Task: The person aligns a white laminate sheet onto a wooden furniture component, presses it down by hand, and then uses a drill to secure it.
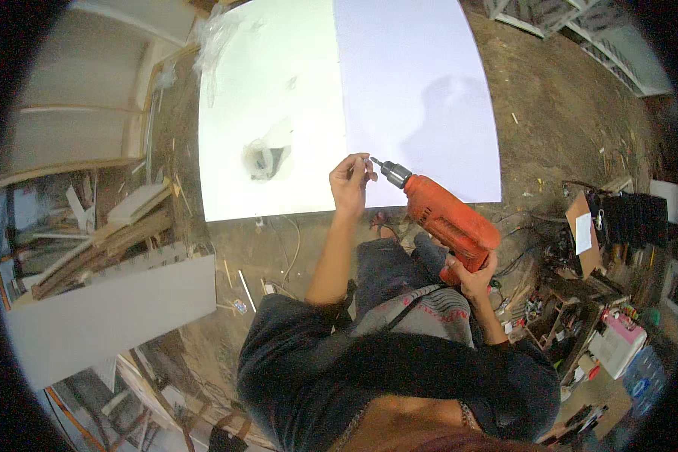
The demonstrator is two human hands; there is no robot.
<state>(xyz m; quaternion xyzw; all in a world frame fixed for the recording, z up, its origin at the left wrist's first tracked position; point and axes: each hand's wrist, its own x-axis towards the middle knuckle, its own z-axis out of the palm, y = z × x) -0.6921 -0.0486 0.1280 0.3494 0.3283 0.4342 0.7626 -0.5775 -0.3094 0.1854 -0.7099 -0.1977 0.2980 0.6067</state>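
An orange power drill [450,220] with a dark metal chuck [394,174] points up and to the left in front of me. My right hand [476,280] is wrapped round its grip at the rear. At the front, my left hand [350,181] has its fingers pinched together beside the tip of the drill bit [376,160]. Whatever those fingers hold is too small to name. Beneath the bit lies a large white panel [422,90], with a seam down its middle. A crumpled piece of clear plastic [267,157] rests on its left half.
Wooden boards [102,241] are stacked at the left, above a long white board [120,305]. Cables and scraps lie on the brown floor [561,128]. To the right stand an open cardboard box [582,235] and a cluttered tool rack [557,324]. More clear plastic [215,45] hangs over the panel's far-left edge.
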